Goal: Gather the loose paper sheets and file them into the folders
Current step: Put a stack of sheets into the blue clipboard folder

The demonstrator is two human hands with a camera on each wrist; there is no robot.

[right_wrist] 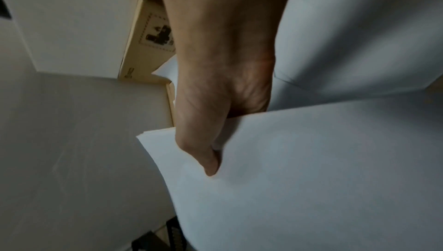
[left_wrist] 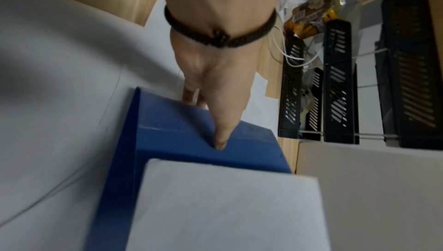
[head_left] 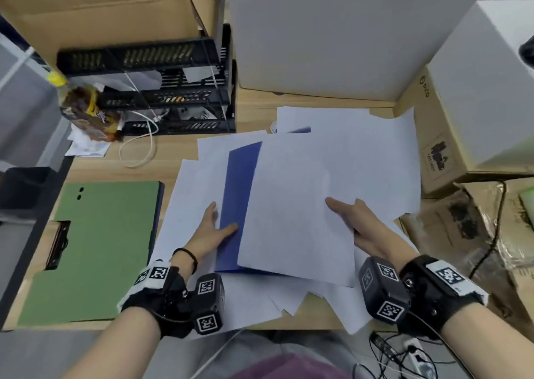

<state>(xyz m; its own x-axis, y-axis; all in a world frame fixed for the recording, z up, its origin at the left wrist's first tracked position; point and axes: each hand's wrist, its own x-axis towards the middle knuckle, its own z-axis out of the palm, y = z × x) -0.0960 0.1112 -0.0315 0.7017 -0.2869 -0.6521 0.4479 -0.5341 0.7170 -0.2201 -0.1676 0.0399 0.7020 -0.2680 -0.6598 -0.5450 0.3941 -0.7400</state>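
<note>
**First batch of sheets at the blue folder, most of the desk still to clear**

The right hand pinches a thin stack of plain white paper sheets, thumb on top and the other fingers hidden beneath, as the right wrist view confirms. The stack lies over the flat dark-blue card folder, covering most of it and leaving a strip of blue uncovered along the left side. The left hand grips that left edge: its thumb presses on top of the blue surface, while the fingers reach under the edge, so their spread cannot be told.

Judging by how things lie, filing has only begun. Many loose white sheets are scattered under and around the blue folder across the light wooden desk, some hanging over the near edge. A second, green card folder lies closed to the left, with no paper on it. Whether the blue folder already holds anything cannot be seen.
</note>
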